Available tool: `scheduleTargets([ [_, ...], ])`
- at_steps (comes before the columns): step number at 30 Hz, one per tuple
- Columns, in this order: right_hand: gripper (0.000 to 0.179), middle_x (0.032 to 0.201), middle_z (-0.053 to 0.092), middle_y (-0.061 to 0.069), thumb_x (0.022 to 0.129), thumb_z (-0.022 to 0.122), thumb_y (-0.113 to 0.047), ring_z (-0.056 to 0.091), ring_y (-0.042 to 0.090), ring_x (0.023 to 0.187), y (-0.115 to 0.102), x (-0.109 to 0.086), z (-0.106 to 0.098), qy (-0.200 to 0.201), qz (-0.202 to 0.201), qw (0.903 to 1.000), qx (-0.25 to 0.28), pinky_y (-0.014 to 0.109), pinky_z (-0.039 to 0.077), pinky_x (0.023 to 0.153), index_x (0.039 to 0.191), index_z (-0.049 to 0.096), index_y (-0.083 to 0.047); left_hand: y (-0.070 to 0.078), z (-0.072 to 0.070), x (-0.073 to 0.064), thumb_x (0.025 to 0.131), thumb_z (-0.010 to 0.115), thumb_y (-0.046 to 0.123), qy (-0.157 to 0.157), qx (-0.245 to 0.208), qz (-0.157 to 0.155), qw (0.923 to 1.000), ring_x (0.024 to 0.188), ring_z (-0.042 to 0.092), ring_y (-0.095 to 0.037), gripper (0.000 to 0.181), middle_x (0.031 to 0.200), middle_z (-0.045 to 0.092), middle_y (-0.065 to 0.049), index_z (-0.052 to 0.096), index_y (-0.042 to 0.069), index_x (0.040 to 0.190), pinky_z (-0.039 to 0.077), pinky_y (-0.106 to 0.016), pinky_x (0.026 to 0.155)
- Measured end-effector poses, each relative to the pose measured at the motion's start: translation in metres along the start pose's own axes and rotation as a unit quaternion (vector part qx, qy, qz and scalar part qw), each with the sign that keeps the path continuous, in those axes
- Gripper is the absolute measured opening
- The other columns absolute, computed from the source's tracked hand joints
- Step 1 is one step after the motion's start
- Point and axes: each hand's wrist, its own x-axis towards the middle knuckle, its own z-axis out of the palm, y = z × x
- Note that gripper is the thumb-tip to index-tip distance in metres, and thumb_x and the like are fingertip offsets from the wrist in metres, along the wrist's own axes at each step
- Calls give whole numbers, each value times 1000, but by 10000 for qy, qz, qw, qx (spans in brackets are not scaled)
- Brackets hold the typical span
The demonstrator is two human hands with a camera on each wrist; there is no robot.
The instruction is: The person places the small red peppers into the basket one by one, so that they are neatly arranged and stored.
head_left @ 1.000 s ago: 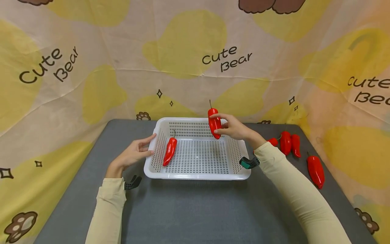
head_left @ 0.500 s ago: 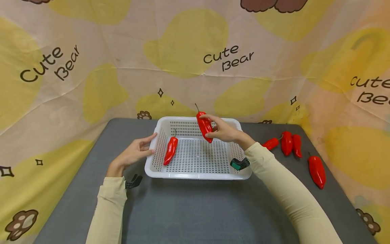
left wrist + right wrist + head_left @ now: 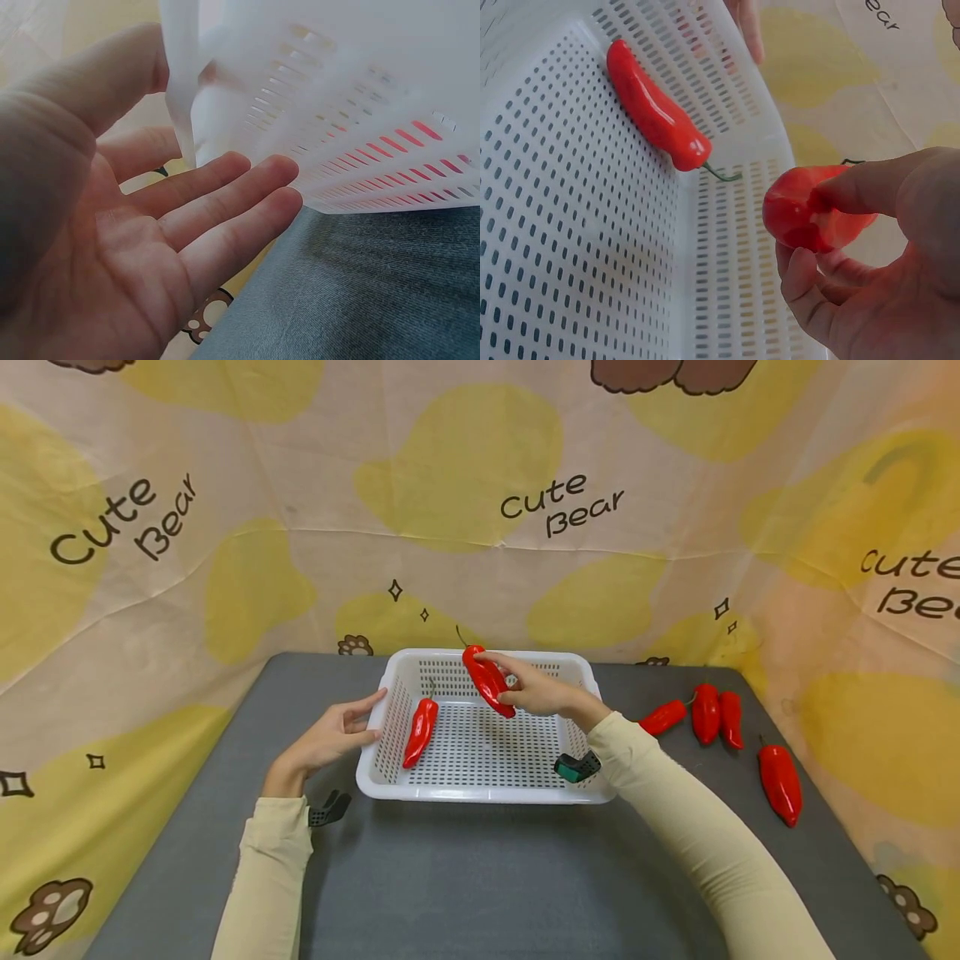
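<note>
A white perforated plastic basket (image 3: 480, 794) rests on the table. A red chili pepper (image 3: 420, 732) lies in its left part, also visible in the right wrist view. My right hand (image 3: 542, 688) holds another red chili pepper (image 3: 482, 677) between thumb and fingers, over the back middle of the basket, stem pointing up and left. In the right wrist view this held pepper (image 3: 787, 210) overlaps the basket's rim. My left hand (image 3: 330, 735) touches the basket's left side with fairly straight fingers; the left wrist view shows fingertips (image 3: 283, 201) against the outer wall.
Several more red peppers lie on the grey table (image 3: 480, 877) right of the basket: one lying slantwise (image 3: 663, 717), two side by side (image 3: 705, 714), and one nearer pepper (image 3: 780, 783). A patterned cloth (image 3: 450, 468) hangs behind and along the sides.
My right hand has moved left and slightly lower over the basket with the pepper, which now tilts more. My left hand stays at the basket's left side.
</note>
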Motion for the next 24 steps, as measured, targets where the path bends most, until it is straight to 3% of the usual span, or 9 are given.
scheduleTargets([
  [8,75,158,33,12,98,55,1,47,37,130,-3,7,6,-261,160,9995,-79,42,58,93,160,27,-29,-1,0,0,97,65,9,-19,-12,26,10000,136,48,-50,77,161,33,-27,22,7,161,59,-38,93],
  [19,71,152,39,12,94,65,-7,41,36,135,0,19,19,-868,754,9932,-176,49,55,99,155,36,-29,0,1,-1,97,64,9,-10,-16,17,10000,136,48,-50,77,162,32,-26,21,6,161,58,-33,93],
  [24,69,148,42,12,94,67,-12,44,34,133,4,25,24,-1023,882,9905,-261,47,56,97,154,38,-29,0,1,-1,97,64,9,13,35,28,10000,136,49,-50,77,160,34,-28,21,6,160,58,-38,94],
])
